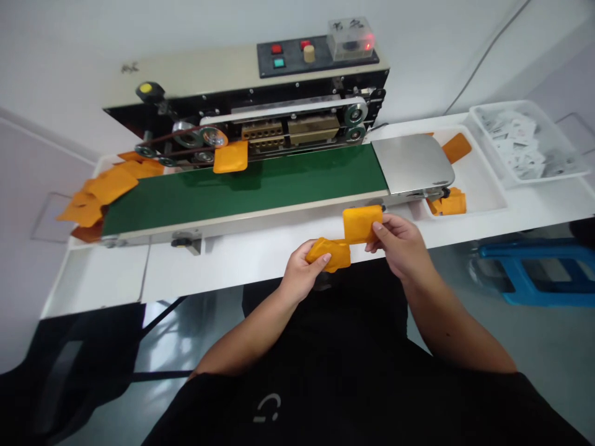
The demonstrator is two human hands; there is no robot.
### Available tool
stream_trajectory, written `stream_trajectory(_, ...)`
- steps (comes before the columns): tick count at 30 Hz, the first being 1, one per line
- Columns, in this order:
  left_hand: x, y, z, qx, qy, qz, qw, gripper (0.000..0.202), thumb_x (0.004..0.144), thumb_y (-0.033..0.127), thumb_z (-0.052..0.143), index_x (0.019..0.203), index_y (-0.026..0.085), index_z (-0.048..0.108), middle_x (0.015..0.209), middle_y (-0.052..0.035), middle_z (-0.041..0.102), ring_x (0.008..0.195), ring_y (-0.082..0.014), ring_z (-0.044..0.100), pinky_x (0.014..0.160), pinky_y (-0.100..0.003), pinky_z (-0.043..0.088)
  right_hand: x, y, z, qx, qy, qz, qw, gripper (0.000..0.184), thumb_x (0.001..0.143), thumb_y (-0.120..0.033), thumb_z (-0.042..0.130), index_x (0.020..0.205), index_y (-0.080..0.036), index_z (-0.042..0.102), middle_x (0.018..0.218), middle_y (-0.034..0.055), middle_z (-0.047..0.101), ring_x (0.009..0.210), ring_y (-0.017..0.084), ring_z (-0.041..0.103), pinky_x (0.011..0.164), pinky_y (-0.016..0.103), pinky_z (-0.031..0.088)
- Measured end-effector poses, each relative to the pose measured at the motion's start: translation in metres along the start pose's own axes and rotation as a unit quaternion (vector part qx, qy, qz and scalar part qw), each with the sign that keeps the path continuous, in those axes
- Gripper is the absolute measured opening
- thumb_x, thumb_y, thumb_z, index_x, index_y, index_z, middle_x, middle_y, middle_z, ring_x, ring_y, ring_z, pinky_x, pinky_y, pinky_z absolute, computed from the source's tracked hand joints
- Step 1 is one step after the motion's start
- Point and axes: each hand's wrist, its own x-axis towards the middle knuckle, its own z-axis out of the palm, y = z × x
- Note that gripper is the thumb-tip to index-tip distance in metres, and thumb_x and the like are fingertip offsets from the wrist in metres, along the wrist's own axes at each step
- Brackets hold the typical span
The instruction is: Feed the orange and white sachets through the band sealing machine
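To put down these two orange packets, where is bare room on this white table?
White tabletop shows in front of the green conveyor belt, left of your left hand. It is crowded at the belt's left end, where orange packets pile, and at right, around the white tray.

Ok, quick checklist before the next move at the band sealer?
Right hand holding a flat orange pouch: ok.
Left hand holding its pouch smooth: not ok, the crumpled orange pouch is bunched.
Red lamp on the band sealer lit: ok.
Green conveyor belt running: cannot tell.
Control panel setting: cannot tell.
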Motion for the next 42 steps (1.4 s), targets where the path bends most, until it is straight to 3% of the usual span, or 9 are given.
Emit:
stream_trajectory(5,0.001,0.000,-0.009,0.009,0.001,0.000,1.000,0.049,0.081,0.051,0.094,0.113,0.019,0.078,0.101,-0.0069,0.080,0.088,-0.0217,0.074,0.080,-0.031,0.061,0.048,-0.055,-0.028,0.028,0.028,-0.011,0.999,0.023,0.087,-0.034,0.089,0.091,-0.021,0.071,0.070,-0.0004,0.069,0.051,0.011,0.062,0.050,0.021,0.055)
stream_trajectory(7,0.003,0.000,-0.012,0.010,0.005,-0.004,1.000,0.049,0.081,0.052,0.094,0.113,0.018,0.077,0.100,-0.0068,0.079,0.087,-0.0209,0.074,0.079,-0.031,0.061,0.073,-0.076,-0.035,0.023,0.041,0.011,0.999,0.010,0.091,-0.019,0.082,0.092,-0.019,0.072,0.072,0.0015,0.071,0.054,0.010,0.063,0.051,0.019,0.056)
stream_trajectory(9,0.005,-0.001,-0.015,0.013,0.012,-0.007,1.000,0.049,0.081,0.051,0.094,0.113,0.018,0.077,0.101,-0.0068,0.079,0.087,-0.0204,0.073,0.080,-0.030,0.061,0.097,-0.092,-0.038,0.018,0.058,0.035,0.998,0.010,0.095,-0.009,0.073,0.091,-0.018,0.072,0.075,0.0023,0.072,0.054,0.009,0.063,0.051,0.017,0.056)
stream_trajectory(13,0.009,0.000,-0.017,0.017,0.016,-0.015,1.000,0.049,0.081,0.051,0.094,0.112,0.017,0.076,0.102,-0.0077,0.080,0.089,-0.0222,0.075,0.079,-0.032,0.061,0.133,-0.107,-0.031,0.007,0.095,0.059,0.994,0.019,0.099,-0.002,0.064,0.090,-0.017,0.072,0.074,0.0012,0.070,0.055,0.007,0.063,0.052,0.013,0.057)
stream_trajectory(18,0.014,-0.002,-0.022,0.017,0.021,-0.020,0.999,0.047,0.082,0.049,0.094,0.112,0.017,0.076,0.104,-0.0084,0.080,0.092,-0.0236,0.075,0.081,-0.033,0.061,0.158,-0.113,-0.015,-0.025,0.121,0.083,0.989,0.024,0.103,0.000,0.057,0.089,-0.015,0.069,0.071,0.0033,0.069,0.055,0.008,0.065,0.053,0.013,0.059)
stream_trajectory(35,0.025,-0.010,-0.033,0.017,0.019,-0.033,0.999,0.050,0.084,0.049,0.093,0.117,0.016,0.076,0.106,-0.0095,0.080,0.093,-0.0236,0.075,0.079,-0.033,0.063,0.180,-0.114,0.009,-0.057,0.077,0.085,0.992,0.014,0.107,-0.007,0.061,0.100,-0.015,0.070,0.069,0.0017,0.069,0.059,0.010,0.070,0.059,0.017,0.062)
stream_trajectory(42,0.022,-0.007,-0.034,0.008,0.016,-0.033,0.999,0.050,0.083,0.050,0.093,0.116,0.016,0.076,0.104,-0.0084,0.080,0.092,-0.0232,0.075,0.080,-0.033,0.062,0.154,-0.105,-0.002,-0.080,0.056,0.046,0.994,0.003,0.103,-0.019,0.073,0.103,-0.016,0.075,0.097,0.0076,0.079,0.061,0.010,0.073,0.056,0.020,0.063)
